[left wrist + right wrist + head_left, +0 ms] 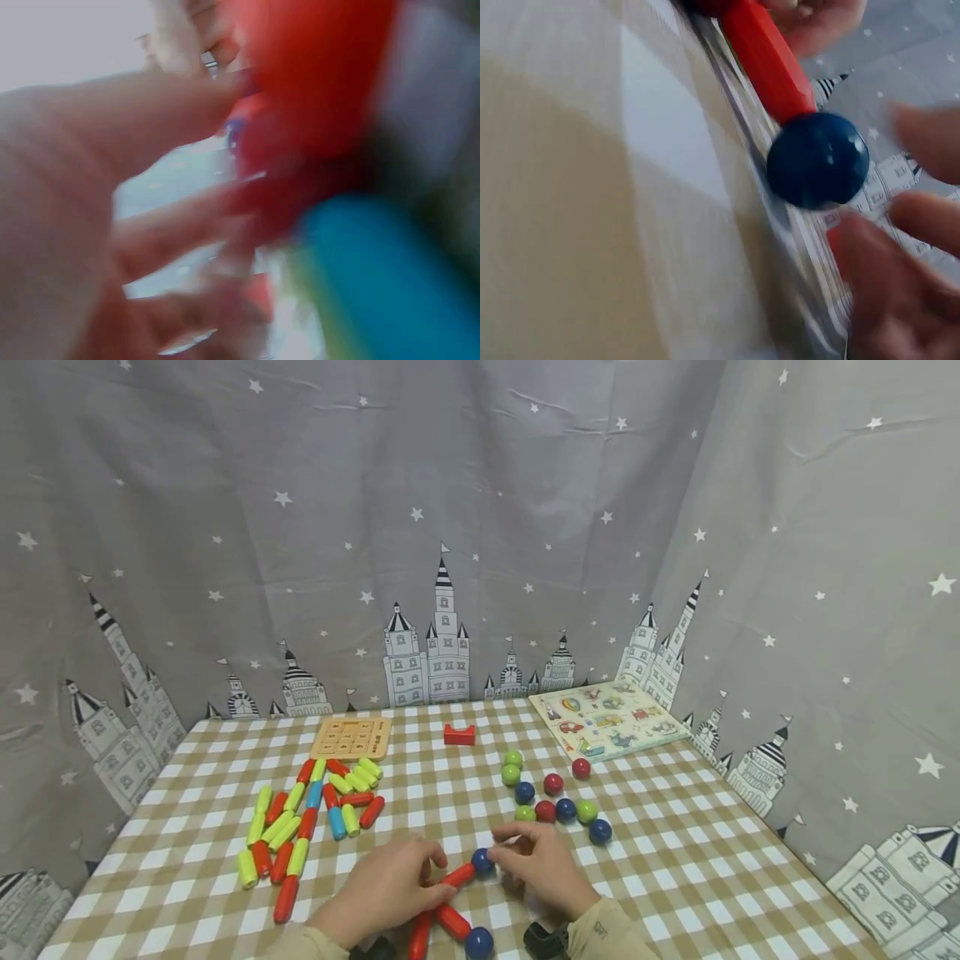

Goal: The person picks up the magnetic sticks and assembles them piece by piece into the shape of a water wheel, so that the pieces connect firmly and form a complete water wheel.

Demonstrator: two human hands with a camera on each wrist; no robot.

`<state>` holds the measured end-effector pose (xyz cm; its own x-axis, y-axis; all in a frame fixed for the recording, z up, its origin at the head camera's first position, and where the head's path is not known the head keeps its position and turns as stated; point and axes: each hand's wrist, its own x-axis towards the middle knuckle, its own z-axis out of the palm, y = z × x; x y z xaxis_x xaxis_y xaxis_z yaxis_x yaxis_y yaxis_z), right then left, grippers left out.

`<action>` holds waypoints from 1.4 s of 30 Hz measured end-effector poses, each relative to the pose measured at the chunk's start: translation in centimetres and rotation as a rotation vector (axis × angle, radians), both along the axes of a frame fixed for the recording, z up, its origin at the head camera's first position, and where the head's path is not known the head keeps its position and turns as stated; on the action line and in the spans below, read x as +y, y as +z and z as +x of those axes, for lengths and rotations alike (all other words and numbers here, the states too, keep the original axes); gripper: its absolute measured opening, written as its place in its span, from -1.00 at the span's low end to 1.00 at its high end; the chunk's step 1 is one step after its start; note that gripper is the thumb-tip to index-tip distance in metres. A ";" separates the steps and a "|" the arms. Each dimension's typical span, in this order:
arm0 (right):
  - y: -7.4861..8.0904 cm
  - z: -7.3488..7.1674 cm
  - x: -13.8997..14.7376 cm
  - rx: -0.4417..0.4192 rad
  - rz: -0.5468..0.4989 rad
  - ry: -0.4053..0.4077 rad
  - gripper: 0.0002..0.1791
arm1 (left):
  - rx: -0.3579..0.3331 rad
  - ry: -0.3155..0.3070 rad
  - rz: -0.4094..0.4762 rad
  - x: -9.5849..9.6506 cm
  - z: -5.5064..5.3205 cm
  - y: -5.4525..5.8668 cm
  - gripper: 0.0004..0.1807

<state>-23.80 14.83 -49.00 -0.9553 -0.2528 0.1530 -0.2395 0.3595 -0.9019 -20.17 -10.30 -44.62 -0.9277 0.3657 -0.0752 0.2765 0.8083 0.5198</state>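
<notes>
At the front of the table lies a joined figure of red sticks and blue balls. My left hand (393, 883) pinches it near the inner end of one red stick (460, 876); the joint there is mostly covered by the fingers. That stick carries a blue ball (817, 161) on its far end. Beside this ball is my right hand (551, 870), fingers spread, one fingertip close against the ball in the right wrist view. A second red stick (453, 922) ends in another blue ball (478, 942), and a third red stick (420, 937) points toward me. Blur fills the left wrist view.
Several yellow, red and blue sticks (297, 857) lie at the left. Loose green, red and blue balls (566, 811) are spread at the right. Farther back are a wooden number puzzle (351, 738), a red notched block (459, 735) and a picture board (611, 718).
</notes>
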 end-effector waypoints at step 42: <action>-0.3 -0.6 -0.4 -0.117 -0.077 0.072 -0.64 | -0.032 0.118 0.014 1.5 -0.1 -1.0 -0.78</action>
<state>-24.41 14.46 -49.31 -0.9475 -0.3134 0.0636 -0.1543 0.2740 -0.9493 -20.29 -8.79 -45.60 -0.9616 0.2551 -0.1009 0.1630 0.8271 0.5379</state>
